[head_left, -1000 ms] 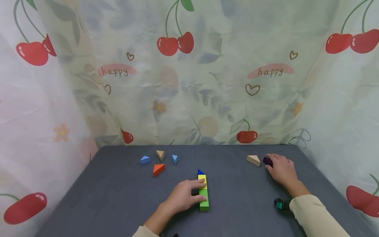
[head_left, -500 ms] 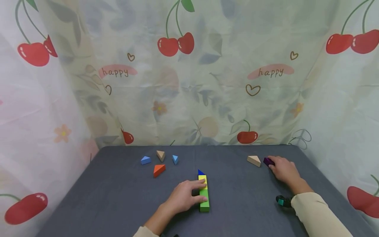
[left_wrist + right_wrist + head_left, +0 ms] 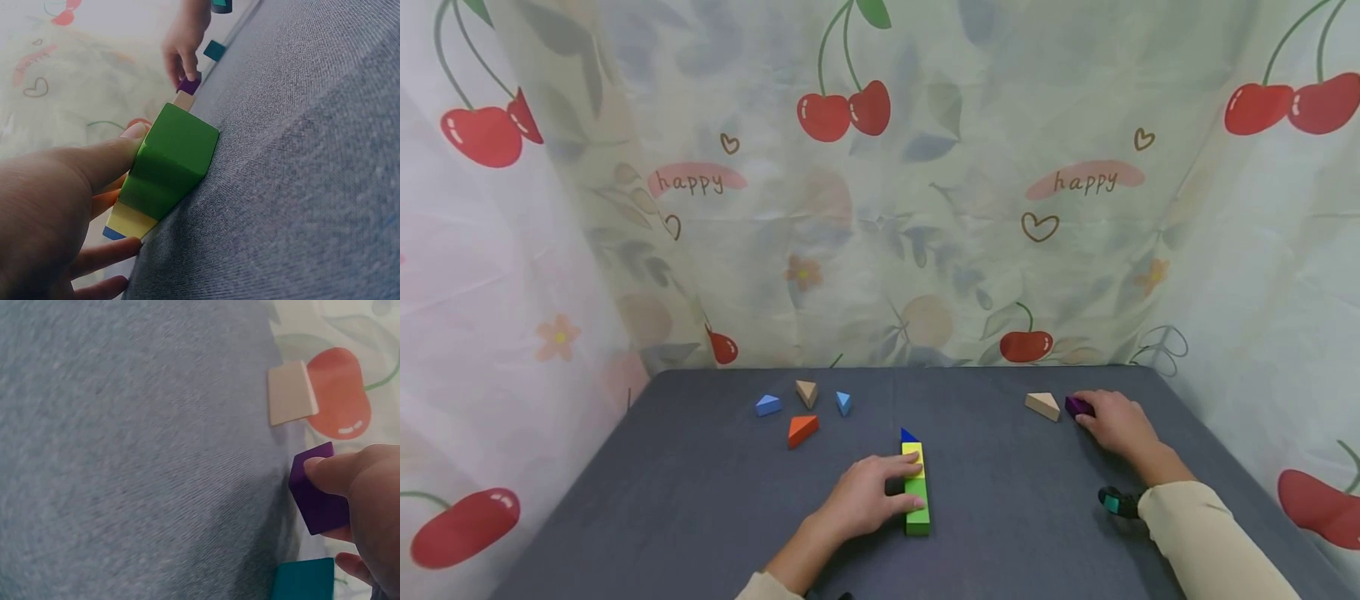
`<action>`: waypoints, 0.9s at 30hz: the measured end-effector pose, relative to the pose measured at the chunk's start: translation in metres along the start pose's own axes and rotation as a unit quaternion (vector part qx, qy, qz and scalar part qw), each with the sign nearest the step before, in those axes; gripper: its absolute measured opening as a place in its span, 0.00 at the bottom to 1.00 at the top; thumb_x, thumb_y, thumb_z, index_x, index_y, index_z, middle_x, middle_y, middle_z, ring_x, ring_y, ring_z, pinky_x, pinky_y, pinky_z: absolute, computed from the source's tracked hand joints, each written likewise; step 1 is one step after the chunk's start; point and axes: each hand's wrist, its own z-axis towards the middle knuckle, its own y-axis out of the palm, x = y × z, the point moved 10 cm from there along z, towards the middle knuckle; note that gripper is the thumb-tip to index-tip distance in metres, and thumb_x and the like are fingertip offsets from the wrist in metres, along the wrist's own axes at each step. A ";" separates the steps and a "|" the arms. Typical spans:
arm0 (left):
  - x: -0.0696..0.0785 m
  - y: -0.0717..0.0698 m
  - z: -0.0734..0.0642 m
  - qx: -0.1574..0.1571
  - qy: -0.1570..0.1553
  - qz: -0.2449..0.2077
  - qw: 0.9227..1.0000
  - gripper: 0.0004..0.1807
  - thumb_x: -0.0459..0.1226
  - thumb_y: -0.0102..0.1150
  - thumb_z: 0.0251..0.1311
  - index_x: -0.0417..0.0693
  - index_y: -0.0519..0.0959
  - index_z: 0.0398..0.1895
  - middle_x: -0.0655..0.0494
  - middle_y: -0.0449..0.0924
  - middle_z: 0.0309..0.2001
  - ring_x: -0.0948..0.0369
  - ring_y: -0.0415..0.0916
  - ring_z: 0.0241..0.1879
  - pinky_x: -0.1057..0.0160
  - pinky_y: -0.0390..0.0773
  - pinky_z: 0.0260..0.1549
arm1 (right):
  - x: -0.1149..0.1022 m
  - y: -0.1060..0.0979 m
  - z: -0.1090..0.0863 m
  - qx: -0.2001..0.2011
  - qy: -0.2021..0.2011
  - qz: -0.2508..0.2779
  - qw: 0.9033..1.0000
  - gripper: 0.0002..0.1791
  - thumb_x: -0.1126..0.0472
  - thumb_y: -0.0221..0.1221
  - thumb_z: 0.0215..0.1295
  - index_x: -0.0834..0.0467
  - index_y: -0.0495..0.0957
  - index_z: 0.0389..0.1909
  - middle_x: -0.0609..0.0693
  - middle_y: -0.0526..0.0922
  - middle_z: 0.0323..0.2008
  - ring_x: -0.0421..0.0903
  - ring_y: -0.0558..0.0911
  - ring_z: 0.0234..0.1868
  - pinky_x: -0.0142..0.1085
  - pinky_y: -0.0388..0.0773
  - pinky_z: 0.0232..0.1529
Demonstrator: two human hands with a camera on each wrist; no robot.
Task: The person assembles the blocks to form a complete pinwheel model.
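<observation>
Cherry-printed cloth [image 3: 880,200] behind and to both sides of a dark gray table [image 3: 992,525]. Head view: roughly midway between the table's left and right edges, a row of green block [image 3: 917,523], yellow block [image 3: 912,449] and blue wedge [image 3: 909,436], end to end, with the wedge nearest the far edge. Over this row, left hand [image 3: 861,497] with digits spread, thumb on green, fingertips on yellow. Toward the far right corner, right hand [image 3: 1117,423] pinching a purple block [image 3: 1077,407]; just beside it, on the side of the left edge, a beige block [image 3: 1042,406]. On the right arm, a pale sleeve [image 3: 1213,542] and black wrist device [image 3: 1118,502]. Toward the far left corner, a loose group: orange-red block [image 3: 803,431], tan block [image 3: 806,393], light-blue block [image 3: 767,406] and small light-blue wedge [image 3: 843,404].

Left wrist view: green block foremost, thumb against its side, fingers apart; in the background, right hand at the purple block, near a teal block [image 3: 215,50].

Right wrist view: purple block between thumb and a partly hidden finger, contact with the table unclear; teal block just beside the hand, beige block on the opposite side, near the table's edge.
</observation>
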 end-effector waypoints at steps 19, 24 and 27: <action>-0.001 0.000 0.000 0.004 0.003 -0.002 1.000 0.29 0.59 0.64 0.55 0.61 0.80 0.60 0.70 0.74 0.60 0.58 0.71 0.59 0.50 0.70 0.56 | -0.038 -0.031 0.001 0.034 -0.048 -0.020 0.998 0.23 0.60 0.65 0.62 0.65 0.77 0.56 0.64 0.81 0.47 0.63 0.76 0.47 0.60 0.72 0.46; 0.000 -0.001 -0.001 0.004 0.002 -0.003 1.000 0.29 0.59 0.64 0.55 0.62 0.80 0.60 0.70 0.74 0.60 0.58 0.71 0.59 0.50 0.70 0.56 | -0.056 -0.035 0.002 0.058 -0.064 -0.013 0.996 0.23 0.61 0.66 0.61 0.64 0.78 0.56 0.63 0.81 0.47 0.61 0.75 0.46 0.59 0.72 0.46; 0.000 -0.001 -0.001 0.000 0.001 -0.004 1.000 0.29 0.59 0.64 0.55 0.62 0.80 0.60 0.70 0.74 0.60 0.58 0.71 0.60 0.51 0.70 0.56 | -0.066 -0.038 0.002 0.074 -0.071 -0.010 0.995 0.23 0.61 0.67 0.60 0.63 0.79 0.55 0.62 0.82 0.47 0.60 0.75 0.45 0.59 0.71 0.45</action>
